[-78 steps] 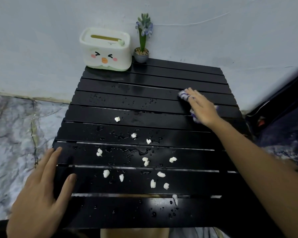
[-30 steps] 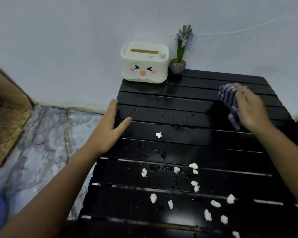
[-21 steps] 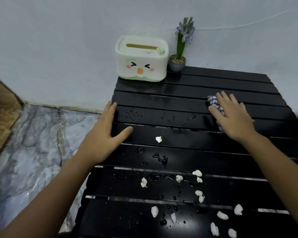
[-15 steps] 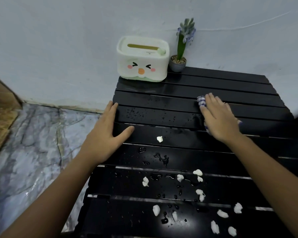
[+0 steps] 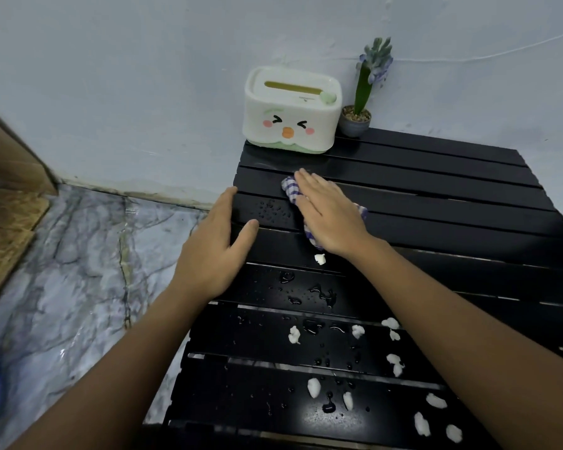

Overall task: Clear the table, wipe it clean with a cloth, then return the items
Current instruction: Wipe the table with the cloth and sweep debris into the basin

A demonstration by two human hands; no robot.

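Note:
A black slatted table (image 5: 436, 203) fills the right half of the view. My right hand (image 5: 330, 212) lies flat on a blue-and-white checked cloth (image 5: 290, 188), pressing it onto the slats near the table's far left. Only the cloth's edges show around the hand. My left hand (image 5: 213, 246) rests flat on the table's left edge, fingers apart, holding nothing. Water drops (image 5: 316, 293) and several white crumbs (image 5: 394, 362) lie on the near slats. One crumb (image 5: 320, 258) sits just below my right wrist.
A white tissue box with a duck face (image 5: 290, 115) stands at the table's far left corner against the wall. A small potted plant (image 5: 359, 116) stands right beside it. Marble floor (image 5: 78, 271) lies left of the table, with a wooden board (image 5: 10, 203) further left.
My right hand has slid the cloth leftward across the far slats, from the right side to near the left edge. My left hand stays on the left edge.

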